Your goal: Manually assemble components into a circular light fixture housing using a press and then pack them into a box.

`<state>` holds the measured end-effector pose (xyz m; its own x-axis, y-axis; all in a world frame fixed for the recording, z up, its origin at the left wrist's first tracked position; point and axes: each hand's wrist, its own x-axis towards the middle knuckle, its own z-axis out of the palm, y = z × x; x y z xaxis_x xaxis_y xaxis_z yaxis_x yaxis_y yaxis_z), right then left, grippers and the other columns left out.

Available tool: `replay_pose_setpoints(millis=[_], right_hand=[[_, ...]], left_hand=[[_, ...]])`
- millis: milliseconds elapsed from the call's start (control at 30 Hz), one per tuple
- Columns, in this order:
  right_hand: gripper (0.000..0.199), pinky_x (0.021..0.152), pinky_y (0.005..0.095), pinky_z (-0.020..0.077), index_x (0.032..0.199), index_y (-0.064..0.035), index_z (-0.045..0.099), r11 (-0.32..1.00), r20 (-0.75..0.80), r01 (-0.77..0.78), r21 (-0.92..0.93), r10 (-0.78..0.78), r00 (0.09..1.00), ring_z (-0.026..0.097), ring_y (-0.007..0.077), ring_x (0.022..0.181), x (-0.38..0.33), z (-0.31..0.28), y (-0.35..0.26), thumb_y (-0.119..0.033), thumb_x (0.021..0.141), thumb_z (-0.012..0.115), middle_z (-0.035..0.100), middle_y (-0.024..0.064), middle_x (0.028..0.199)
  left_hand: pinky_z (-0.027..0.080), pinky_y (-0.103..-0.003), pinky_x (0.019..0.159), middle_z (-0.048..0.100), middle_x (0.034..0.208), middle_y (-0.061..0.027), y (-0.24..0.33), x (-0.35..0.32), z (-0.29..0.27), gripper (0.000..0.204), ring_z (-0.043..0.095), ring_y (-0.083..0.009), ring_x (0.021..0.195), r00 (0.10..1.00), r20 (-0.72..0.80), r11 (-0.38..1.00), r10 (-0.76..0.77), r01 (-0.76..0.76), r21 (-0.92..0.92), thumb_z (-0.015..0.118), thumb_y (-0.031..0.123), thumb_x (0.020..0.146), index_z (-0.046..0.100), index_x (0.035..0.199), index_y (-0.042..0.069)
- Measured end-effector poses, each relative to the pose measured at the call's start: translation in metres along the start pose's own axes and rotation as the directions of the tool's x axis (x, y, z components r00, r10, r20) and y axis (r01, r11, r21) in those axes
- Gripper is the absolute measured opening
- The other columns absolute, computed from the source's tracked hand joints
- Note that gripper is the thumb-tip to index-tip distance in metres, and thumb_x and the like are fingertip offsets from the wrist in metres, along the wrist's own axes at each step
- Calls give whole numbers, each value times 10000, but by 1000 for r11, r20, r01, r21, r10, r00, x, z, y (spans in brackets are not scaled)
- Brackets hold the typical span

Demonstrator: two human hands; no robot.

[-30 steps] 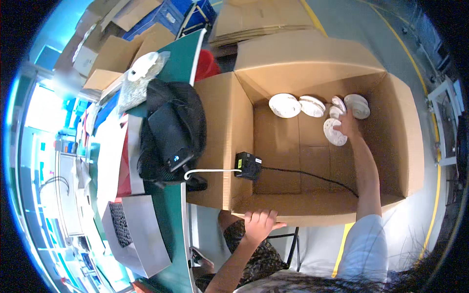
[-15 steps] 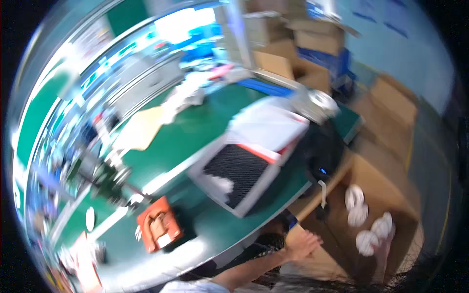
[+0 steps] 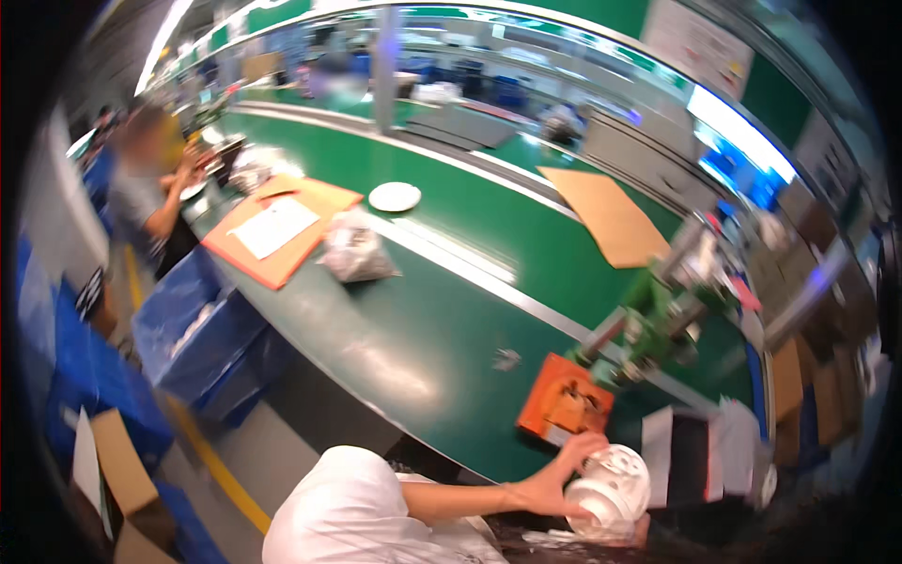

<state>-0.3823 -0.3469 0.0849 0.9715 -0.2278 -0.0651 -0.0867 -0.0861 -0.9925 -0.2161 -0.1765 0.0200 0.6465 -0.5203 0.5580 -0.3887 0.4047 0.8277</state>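
Observation:
White round plastic parts, with holes in their faces, are gathered in front of me at the bench's near edge. My left hand grips them, fingers over the top and thumb against the lower one. Just a small patch of skin at their lower right shows my right hand; its fingers are hidden. Beyond the parts lies an orange fixture with a tan piece on it. It sits at the foot of a green bench press.
On the green bench are an orange board with paper, a bag, a white disc and a tan sheet. An open box stands right. Blue-lined bins and a seated co-worker are left.
My view has swung left, away from the cardboard box. The white parts have come out of that box, and my left hand, empty before, now grips them.

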Motion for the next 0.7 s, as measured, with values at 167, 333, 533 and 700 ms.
replay_pose_setpoints(millis=[167, 333, 533, 700], right_hand=[[410, 974, 479, 456, 914, -45, 632, 996, 569, 39, -85, 16, 822, 558, 391, 1157, 143, 92, 18, -139, 608, 887, 507, 237, 1253], [228, 902, 428, 515, 866, -24, 654, 955, 620, 260, 143, -291, 729, 588, 270, 1134, 178, 254, 9, -58, 735, 838, 392, 158, 1430], [223, 930, 360, 532, 1072, 38, 618, 974, 499, 117, 193, -200, 843, 622, 213, 1089, 238, 306, 55, -117, 921, 676, 594, 145, 1257], [364, 956, 430, 523, 1341, -2, 452, 821, 352, -270, 504, 90, 932, 620, 262, 1114, 266, 324, 71, -195, 1035, 494, 582, 141, 1263]], left_hand=[[382, -407, 1094, 283, 1526, -141, 34, -49, -130, 1094, 344, -257, 1384, 923, -355, 966, -146, 210, 148, 910, 298, 665, 274, 1528, 81], [430, -360, 1051, 486, 1377, -127, 35, -100, -226, 949, 504, -218, 1253, 663, -743, 952, 94, 159, 262, 883, 248, 730, 339, 1477, 34], [487, -370, 990, 570, 1272, -188, 22, -105, -324, 797, 585, -270, 1175, 348, -925, 857, 154, 418, 300, 851, 268, 759, 450, 1394, 0], [451, -435, 1011, 511, 1318, -227, 20, -90, -357, 746, 542, -384, 1174, 245, -879, 620, 409, 632, 465, 817, 293, 756, 497, 1350, -26]])
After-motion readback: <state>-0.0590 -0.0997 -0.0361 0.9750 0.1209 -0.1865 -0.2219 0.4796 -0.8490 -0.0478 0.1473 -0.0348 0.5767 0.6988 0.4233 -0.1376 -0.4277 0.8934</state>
